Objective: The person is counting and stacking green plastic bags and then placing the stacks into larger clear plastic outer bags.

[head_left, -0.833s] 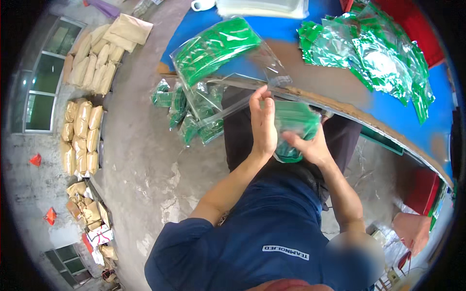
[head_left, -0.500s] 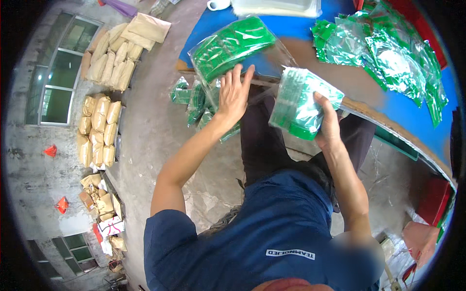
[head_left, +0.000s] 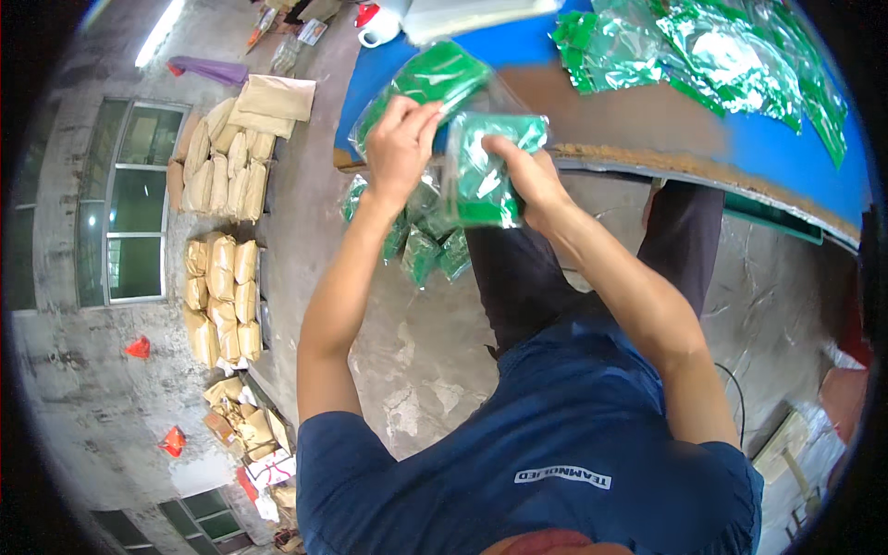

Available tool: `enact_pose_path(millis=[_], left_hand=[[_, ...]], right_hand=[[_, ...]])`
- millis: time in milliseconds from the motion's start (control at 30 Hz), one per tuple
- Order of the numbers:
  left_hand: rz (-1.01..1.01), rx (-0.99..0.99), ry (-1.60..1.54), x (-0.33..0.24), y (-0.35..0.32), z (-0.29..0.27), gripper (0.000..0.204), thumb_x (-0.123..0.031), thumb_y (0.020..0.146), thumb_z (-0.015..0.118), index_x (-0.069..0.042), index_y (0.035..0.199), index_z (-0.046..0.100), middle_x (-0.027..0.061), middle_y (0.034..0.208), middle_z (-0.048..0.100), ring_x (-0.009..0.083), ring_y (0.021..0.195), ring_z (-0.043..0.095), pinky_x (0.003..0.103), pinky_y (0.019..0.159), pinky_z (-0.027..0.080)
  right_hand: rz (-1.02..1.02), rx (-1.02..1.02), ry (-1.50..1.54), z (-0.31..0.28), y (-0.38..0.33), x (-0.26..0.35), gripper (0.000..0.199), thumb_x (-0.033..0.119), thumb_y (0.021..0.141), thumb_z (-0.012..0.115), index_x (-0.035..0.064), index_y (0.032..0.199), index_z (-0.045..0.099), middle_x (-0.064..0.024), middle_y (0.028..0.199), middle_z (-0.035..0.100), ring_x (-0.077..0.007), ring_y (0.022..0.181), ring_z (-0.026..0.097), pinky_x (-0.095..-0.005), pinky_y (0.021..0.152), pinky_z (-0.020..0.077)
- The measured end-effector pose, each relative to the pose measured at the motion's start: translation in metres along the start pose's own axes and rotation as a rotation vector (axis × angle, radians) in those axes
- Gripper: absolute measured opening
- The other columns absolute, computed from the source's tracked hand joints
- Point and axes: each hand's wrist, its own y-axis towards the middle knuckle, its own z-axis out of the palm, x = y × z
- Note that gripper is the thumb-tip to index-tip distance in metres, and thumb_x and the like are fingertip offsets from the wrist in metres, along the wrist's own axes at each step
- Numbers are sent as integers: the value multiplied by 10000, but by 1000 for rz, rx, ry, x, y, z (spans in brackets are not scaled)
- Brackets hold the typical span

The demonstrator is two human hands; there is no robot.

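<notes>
My right hand (head_left: pixel 534 178) grips a stack of flat green-and-clear plastic packets (head_left: pixel 490 199), thumb on top and the other fingers hidden beneath. The stack is held over the table's near edge, just right of my left hand (head_left: pixel 402 143). That left hand is closed, its bent fingers pinching the near side of a large clear plastic bag (head_left: pixel 450 69). Green packets fill the far part of this bag, which lies on the blue table (head_left: pixel 578 116). Its loose clear end reaches toward the stack.
More green-and-clear packets (head_left: pixel 731 55) are heaped at the table's far right. Several filled green bags (head_left: pixel 421 254) lie on the floor below the table's left corner. A white-and-red mug (head_left: pixel 377 28) and a pile of clear sheets (head_left: pixel 481 17) stand at the back. Brown sacks (head_left: pixel 222 287) line the left wall.
My right hand has brought the stack leftward, close to the large bag. The left hand has gone from spread fingers to a pinch on the bag. The whole view has shifted.
</notes>
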Motion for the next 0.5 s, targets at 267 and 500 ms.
enact_pose_path(millis=[267,500], left_hand=[[-247,93,-262,-23,29,-14,181,-57,826,780,-56,1007,773,6,792,586,66,659,515,231,583,427],[-329,11,-393,-15,42,-32,124,-32,828,774,-15,951,771,-13,798,556,43,649,467,202,568,408]], right_hand=[[106,264,241,17,30,27,338,280,915,625,46,1158,619,-105,1087,701,-227,937,709,-411,860,582],[99,415,-104,63,53,40,565,401,896,663,-15,1271,589,-199,1182,667,-286,985,701,-429,839,590]])
